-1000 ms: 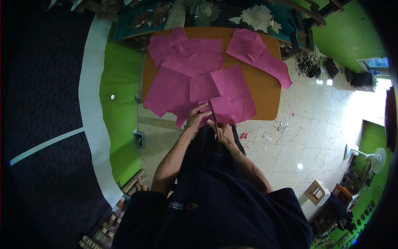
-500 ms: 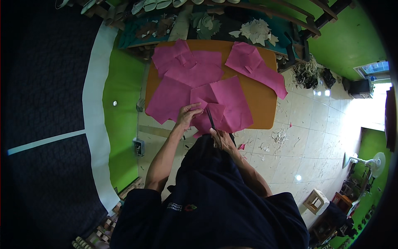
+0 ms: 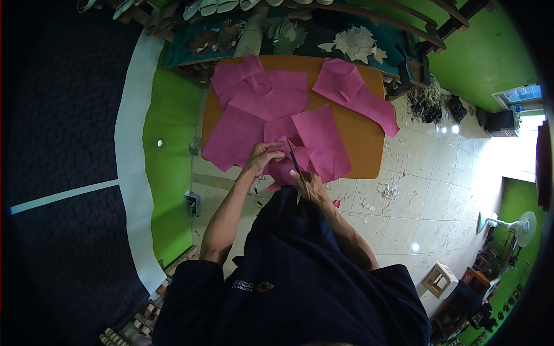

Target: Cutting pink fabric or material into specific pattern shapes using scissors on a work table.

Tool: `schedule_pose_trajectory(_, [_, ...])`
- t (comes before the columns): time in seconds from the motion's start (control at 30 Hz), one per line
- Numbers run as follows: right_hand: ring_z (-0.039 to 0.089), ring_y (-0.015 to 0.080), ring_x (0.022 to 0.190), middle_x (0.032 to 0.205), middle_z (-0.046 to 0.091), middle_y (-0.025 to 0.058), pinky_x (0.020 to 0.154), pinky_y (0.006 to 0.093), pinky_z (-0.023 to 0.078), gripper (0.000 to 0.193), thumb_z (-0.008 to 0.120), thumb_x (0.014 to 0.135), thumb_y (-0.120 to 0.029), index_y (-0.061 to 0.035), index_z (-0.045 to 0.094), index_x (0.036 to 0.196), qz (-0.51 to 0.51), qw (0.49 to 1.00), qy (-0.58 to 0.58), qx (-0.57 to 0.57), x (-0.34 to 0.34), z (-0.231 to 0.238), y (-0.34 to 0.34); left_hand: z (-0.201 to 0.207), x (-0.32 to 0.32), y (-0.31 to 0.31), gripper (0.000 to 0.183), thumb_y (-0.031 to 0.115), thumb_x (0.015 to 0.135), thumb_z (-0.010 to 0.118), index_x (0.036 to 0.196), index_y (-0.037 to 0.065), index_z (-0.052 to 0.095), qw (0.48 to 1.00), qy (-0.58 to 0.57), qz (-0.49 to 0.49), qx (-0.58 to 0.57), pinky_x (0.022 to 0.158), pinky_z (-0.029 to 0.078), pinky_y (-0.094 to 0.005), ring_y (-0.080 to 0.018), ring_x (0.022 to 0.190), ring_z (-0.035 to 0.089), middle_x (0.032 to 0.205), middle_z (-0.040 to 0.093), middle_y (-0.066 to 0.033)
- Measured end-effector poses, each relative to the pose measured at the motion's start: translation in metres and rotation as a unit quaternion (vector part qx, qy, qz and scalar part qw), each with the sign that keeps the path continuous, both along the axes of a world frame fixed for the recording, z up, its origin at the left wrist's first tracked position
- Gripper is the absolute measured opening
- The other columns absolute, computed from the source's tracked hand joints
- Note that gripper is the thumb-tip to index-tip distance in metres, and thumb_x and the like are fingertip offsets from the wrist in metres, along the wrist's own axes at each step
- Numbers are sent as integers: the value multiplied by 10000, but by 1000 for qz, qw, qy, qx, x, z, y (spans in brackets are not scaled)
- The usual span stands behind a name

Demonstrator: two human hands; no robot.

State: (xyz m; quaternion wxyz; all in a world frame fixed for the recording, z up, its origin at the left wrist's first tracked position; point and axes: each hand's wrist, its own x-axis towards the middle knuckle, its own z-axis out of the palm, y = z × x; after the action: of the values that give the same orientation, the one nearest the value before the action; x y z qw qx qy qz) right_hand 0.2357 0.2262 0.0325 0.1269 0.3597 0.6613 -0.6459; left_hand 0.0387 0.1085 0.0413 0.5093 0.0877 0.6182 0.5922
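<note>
In my right hand [image 3: 312, 188] is a pair of dark scissors [image 3: 296, 162], their blades pointing up and away from me across a small pink piece [image 3: 302, 157]. My left hand [image 3: 261, 158] pinches the left part of this piece between thumb and fingers, close to the scissor tips. The material looks like thin leather or stiff cloth; I cannot tell which. Larger pink sheets [image 3: 238, 135] lie overlapping beneath and beyond my hands, their edges cut at angles. Another pink sheet [image 3: 369, 105], with a long tail, lies at the table's right side.
The orange-brown table [image 3: 363, 150] has rounded corners. Behind it, a low shelf holds pale cut pieces [image 3: 355, 44] and grey-green ones [image 3: 285, 34]. Scraps [image 3: 390, 189] litter the tiled floor at right. A standing fan [image 3: 524, 229] and a cream stool [image 3: 440, 281] are farther right.
The scissors have shifted slightly, with their blades now farther across the small pink piece, which has bent beside them. My left hand stays nearly in place.
</note>
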Motion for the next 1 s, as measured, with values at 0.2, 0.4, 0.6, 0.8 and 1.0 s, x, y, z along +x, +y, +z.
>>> schedule_pose_trajectory(0.2, [563, 191, 577, 603, 537, 81, 550, 398, 457, 728, 628, 855, -688, 37, 610, 793, -9, 1000, 15, 19, 1, -17, -3, -3, -2, 0, 448, 17, 806, 746, 1246, -5, 660, 1000, 3, -11, 14, 664, 510, -204, -72, 714, 626, 830, 727, -49])
schedule_pose_trajectory(0.4, [541, 194, 559, 561, 527, 82, 555, 422, 430, 744, 657, 821, -710, 24, 600, 712, 5, 998, -5, 70, -5, 9, 2, -7, -4, -1, 467, 18, 779, 757, 1231, -39, 652, 1000, -17, -5, 6, 704, 547, -208, -97, 745, 669, 842, 731, -75])
schedule_pose_trajectory(0.6, [560, 188, 539, 544, 558, 92, 538, 400, 443, 744, 717, 780, -690, 34, 620, 639, -27, 997, -24, 73, -4, 15, 1, -12, -10, -3, 453, 9, 794, 764, 1236, 8, 663, 999, -26, -13, 24, 633, 511, -196, -66, 697, 630, 838, 731, -53])
schedule_pose_trajectory(0.8, [565, 181, 536, 538, 566, 92, 517, 371, 438, 746, 726, 771, -689, 35, 633, 619, -21, 998, -30, 52, -2, 17, 6, -3, -5, 4, 479, 12, 777, 777, 1241, 15, 658, 1000, -13, -13, 3, 661, 535, -193, -72, 703, 638, 809, 718, -50])
schedule_pose_trajectory(1.0, [523, 212, 511, 507, 495, 117, 551, 428, 431, 793, 670, 800, -726, 59, 627, 695, -13, 998, -12, 63, -4, 13, 9, 6, -3, 6, 456, 17, 790, 774, 1230, 32, 655, 999, -19, -49, 9, 603, 490, -184, -63, 693, 631, 838, 724, -46])
